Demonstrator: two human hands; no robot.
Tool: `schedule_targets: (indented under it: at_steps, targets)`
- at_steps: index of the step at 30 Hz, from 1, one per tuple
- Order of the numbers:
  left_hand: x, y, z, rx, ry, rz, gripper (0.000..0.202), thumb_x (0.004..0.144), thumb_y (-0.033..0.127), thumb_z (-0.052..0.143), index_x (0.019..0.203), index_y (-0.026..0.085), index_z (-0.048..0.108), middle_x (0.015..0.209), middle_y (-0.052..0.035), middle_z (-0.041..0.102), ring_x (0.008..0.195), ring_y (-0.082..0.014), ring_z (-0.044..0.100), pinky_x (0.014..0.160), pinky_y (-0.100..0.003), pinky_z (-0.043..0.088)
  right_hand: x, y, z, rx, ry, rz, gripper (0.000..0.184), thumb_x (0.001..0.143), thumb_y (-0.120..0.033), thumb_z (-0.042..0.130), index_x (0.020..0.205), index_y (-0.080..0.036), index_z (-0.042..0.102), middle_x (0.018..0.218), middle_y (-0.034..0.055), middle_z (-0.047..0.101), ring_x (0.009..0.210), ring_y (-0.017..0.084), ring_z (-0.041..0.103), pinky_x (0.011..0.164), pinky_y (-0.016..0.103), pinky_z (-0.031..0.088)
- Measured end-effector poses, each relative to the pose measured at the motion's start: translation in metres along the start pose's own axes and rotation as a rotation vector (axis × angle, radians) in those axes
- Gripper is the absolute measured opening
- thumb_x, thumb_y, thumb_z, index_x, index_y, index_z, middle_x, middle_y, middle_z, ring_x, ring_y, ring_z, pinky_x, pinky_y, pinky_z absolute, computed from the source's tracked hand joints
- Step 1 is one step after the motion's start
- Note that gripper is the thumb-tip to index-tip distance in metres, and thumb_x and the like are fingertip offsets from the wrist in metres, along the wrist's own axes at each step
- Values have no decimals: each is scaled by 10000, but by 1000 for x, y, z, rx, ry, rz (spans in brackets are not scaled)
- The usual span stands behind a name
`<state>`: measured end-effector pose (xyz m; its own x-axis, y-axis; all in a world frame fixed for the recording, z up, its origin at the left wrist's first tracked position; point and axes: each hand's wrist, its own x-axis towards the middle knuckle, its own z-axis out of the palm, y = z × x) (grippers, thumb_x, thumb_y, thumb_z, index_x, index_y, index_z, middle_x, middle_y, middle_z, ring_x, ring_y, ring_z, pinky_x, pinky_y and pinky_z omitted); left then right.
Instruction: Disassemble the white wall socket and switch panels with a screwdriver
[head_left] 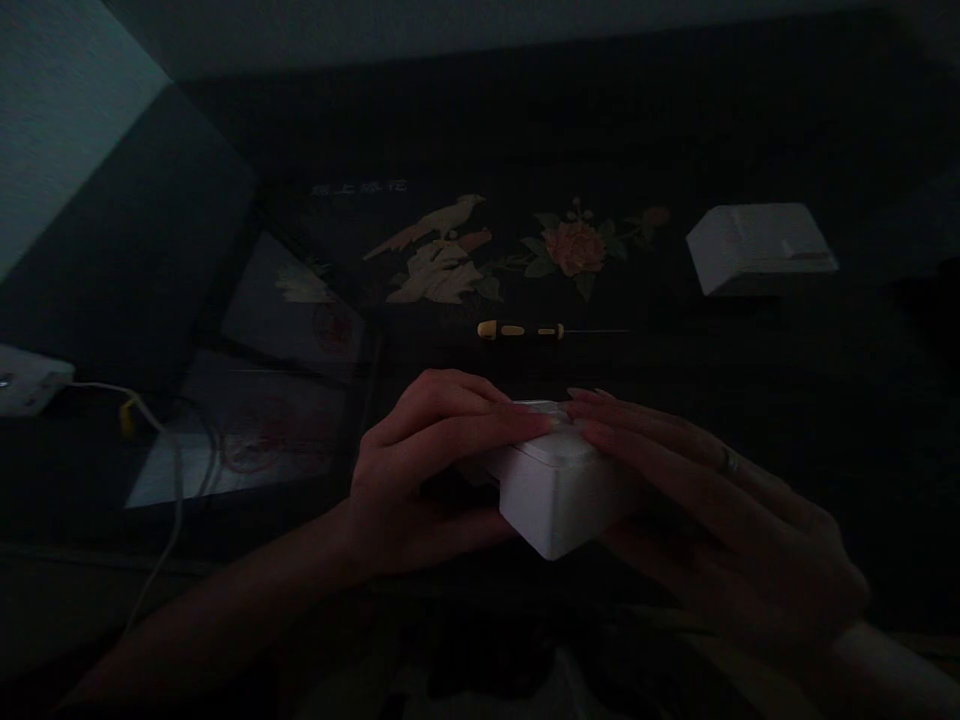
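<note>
— Where is the white box (555, 500)?
— Just on the near side of the screwdriver (521, 330), over the dark surface (675, 340). The gloom hides whether it rests there.
— And the hands?
— The left hand (420, 470) clasps its left side, fingers flat over the lid. The right hand (712, 510) holds the right side the same way, and their fingertips nearly meet.
— Anything else?
— A second white box (757, 245) lies beyond and right of the screwdriver, well apart. A white cable (169, 500) runs far to its left.

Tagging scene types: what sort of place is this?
Likely a dim home room: dark lacquered table with bird-and-flower inlay, a small screwdriver on it, left hand and right hand holding a white box.
</note>
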<state>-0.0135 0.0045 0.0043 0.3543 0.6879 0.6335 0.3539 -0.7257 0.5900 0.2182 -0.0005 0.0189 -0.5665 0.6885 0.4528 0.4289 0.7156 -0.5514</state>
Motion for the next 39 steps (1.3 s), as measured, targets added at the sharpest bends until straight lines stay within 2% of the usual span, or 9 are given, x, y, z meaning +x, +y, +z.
schedule_targets:
  at_steps: [4, 10, 12, 14, 16, 22, 28, 33, 39]
  targets:
    - [0, -2, 0, 54, -8, 71, 404, 893, 389, 686, 1251, 209, 637, 991, -67, 733, 907, -220, 683, 847, -375, 571, 0, 0, 3, 0, -2, 7, 533, 939, -158, 586, 1449, -265, 475, 1317, 76, 693, 1238, 260, 640, 1059, 451, 552]
    - [2, 0, 0, 155, -61, 69, 381, 893, 291, 701, 1248, 182, 613, 1017, -75, 727, 949, -207, 687, 880, -357, 572, 1, 4, 9, -60, -1, -31, 648, 922, -86, 573, 1516, -247, 369, 1342, 70, 675, 1276, 234, 609, 1111, 435, 509]
    - [2, -2, -1, 143, -72, 48, 529, 855, 373, 750, 1315, 190, 560, 1091, -90, 723, 1001, -230, 687, 945, -406, 560, -1, 4, 7, -51, 14, -9, 662, 913, -81, 579, 1514, -274, 379, 1322, 46, 691, 1265, 239, 618, 1110, 431, 509]
    - [0, -5, -4, 88, -21, -18, 754, 755, 502, 810, 1384, 220, 504, 1195, -115, 700, 1097, -280, 664, 997, -476, 534, -3, 5, 4, 2, 60, 46, 655, 906, -93, 584, 1501, -297, 405, 1318, 39, 694, 1265, 252, 618, 1109, 442, 508]
    - [-2, -9, -6, 2, 32, -116, 840, 689, 540, 843, 1399, 245, 504, 1280, -133, 662, 1185, -315, 622, 1020, -500, 517, -5, 5, 0, 97, 124, 112, 635, 896, -113, 600, 1478, -313, 442, 1314, 39, 694, 1267, 260, 617, 1103, 446, 512]
    - [1, -6, -12, -243, -34, -178, 494, 838, 447, 753, 1263, 225, 633, 1147, -105, 737, 1061, -255, 692, 920, -396, 573, -7, 6, -2, 343, 82, 196, 474, 962, -292, 548, 1419, -398, 484, 1322, 18, 683, 1269, 280, 614, 1087, 490, 520]
    - [5, 1, -15, -135, -50, -109, 426, 882, 433, 704, 1243, 216, 637, 1113, -94, 749, 1010, -235, 715, 844, -351, 599, -11, 12, 4, 308, 88, 135, 633, 903, -236, 634, 1488, -357, 426, 1399, 27, 636, 1264, 304, 615, 1066, 498, 539]
    - [6, 5, -16, -53, -77, -69, 389, 919, 408, 662, 1258, 221, 620, 1093, -88, 744, 979, -219, 718, 825, -333, 611, -10, 9, 6, 276, 143, 152, 482, 958, -314, 570, 1431, -382, 506, 1340, -4, 677, 1225, 301, 646, 1011, 491, 588]
    - [5, 7, -15, -59, -33, -8, 351, 931, 351, 652, 1204, 132, 651, 1042, -119, 745, 972, -210, 716, 861, -292, 598, -10, 11, 3, 295, 119, 85, 498, 953, -259, 577, 1440, -331, 505, 1378, 19, 653, 1237, 274, 640, 973, 423, 610]
